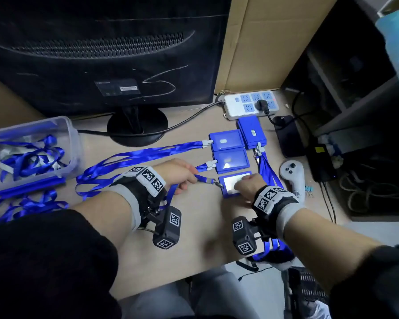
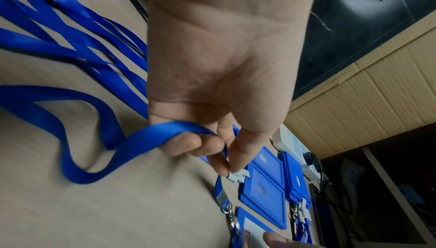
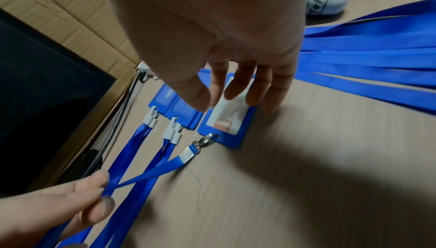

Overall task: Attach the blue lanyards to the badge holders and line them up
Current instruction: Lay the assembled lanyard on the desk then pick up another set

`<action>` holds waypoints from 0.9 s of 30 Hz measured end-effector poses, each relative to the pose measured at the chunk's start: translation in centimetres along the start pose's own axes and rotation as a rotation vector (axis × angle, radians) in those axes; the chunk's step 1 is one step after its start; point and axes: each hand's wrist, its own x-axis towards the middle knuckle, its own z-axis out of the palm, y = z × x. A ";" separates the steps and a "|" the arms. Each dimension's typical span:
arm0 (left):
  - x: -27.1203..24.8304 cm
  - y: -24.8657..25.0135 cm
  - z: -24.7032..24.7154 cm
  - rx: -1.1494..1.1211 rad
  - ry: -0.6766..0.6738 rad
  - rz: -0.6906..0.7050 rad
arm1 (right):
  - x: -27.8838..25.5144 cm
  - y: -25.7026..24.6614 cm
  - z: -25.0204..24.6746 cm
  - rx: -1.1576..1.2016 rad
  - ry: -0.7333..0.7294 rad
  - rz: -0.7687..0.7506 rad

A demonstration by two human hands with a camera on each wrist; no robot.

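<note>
Right wrist view shows the right hand point(image 3: 224, 50) with straight fingers pressing the badge holder point(image 3: 227, 127) flat on the desk point(image 3: 306, 177), while the left hand point(image 3: 59, 207) pinches its clipped blue lanyard point(image 3: 151, 171) taut.

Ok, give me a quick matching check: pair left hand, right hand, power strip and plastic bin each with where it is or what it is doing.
Things:
1. left hand
2. right hand
3. power strip
4. plastic bin

States:
A. holds loose blue lanyards
B. rests fingers on the nearest badge holder
C. pinches the lanyard strap clipped to that holder
D. lies at the desk's far edge with one plug in it

Pairs: 1-C, 2-B, 3-D, 4-A
</note>
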 end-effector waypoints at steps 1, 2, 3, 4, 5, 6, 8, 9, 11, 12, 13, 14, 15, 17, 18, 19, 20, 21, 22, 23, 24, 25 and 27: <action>0.1 0.0 0.0 0.012 -0.009 -0.009 | -1.1 -0.7 -0.1 -0.017 -0.072 -0.002; 0.3 -0.1 0.0 0.020 -0.016 -0.021 | -1.0 -1.0 0.0 -0.039 -0.115 -0.012; 0.6 -0.3 -0.1 0.025 -0.021 -0.035 | -0.4 -0.9 0.1 -0.072 -0.150 -0.037; 0.8 -0.4 0.0 0.024 -0.023 -0.048 | -0.6 -1.2 0.3 -0.084 -0.175 -0.049; 1.0 -0.6 0.0 0.022 -0.015 -0.059 | -0.7 -1.3 0.5 -0.126 -0.202 -0.052; 1.1 -0.8 0.0 0.019 -0.003 -0.066 | -0.3 -1.3 0.9 -0.136 -0.227 -0.050; 1.3 -1.3 0.0 0.004 0.014 -0.077 | 0.2 -1.4 1.4 -0.186 -0.231 -0.057; 1.4 -1.5 -0.1 -0.006 0.019 -0.084 | 0.2 -1.4 1.4 -0.206 -0.227 -0.070; 1.2 -2.0 -0.3 -0.018 0.011 -0.114 | 0.3 -1.8 1.6 -0.228 -0.231 -0.080; 1.0 -2.1 -0.5 -0.015 0.005 -0.124 | 0.2 -2.1 1.7 -0.237 -0.227 -0.087; 0.7 -2.1 -0.8 0.015 0.001 -0.138 | -0.1 -2.5 1.9 -0.248 -0.224 -0.085; 0.4 -2.2 -1.1 0.075 0.004 -0.149 | -0.2 -2.9 2.2 -0.252 -0.226 -0.086; 0.1 -2.4 -1.7 0.158 0.011 -0.160 | -1.0 -3.6 2.6 -0.260 -0.227 -0.087; -0.7 -3.0 -2.9 0.255 0.024 -0.178 | -1.5 -4.4 3.9 -0.209 -0.244 -0.101; -1.0 -3.5 -3.5 0.262 0.024 -0.185 | -1.6 -4.5 4.6 -0.177 -0.272 -0.100; -1.5 -3.9 -4.0 0.244 0.016 -0.214 | -2.1 -4.7 5.4 -0.158 -0.320 -0.090; -1.9 -4.6 -4.5 0.236 0.016 -0.235 | -3.2 -4.9 6.3 -0.134 -0.364 -0.071; -2.4 -5.3 -5.0 0.253 0.019 -0.248 | -3.9 -5.0 7.1 -0.131 -0.390 -0.040; -2.5 -6.1 -5.6 0.282 0.019 -0.242 | -4.1 -4.9 7.8 -0.122 -0.403 -0.023; -2.8 -6.8 -6.1 0.303 0.011 -0.239 | -4.4 -4.9 8.5 -0.103 -0.402 -0.002; -2.9 -7.6 -6.6 0.301 0.002 -0.230 | -4.3 -4.8 9.1 -0.112 -0.387 -0.004; -3.1 -8.3 -6.9 0.305 -0.017 -0.228 | -4.1 -4.7 9.8 -0.127 -0.370 -0.029; -3.4 -9.8 -7.6 0.307 -0.030 -0.230 | -2.8 -4.5 10.9 -0.180 -0.318 -0.062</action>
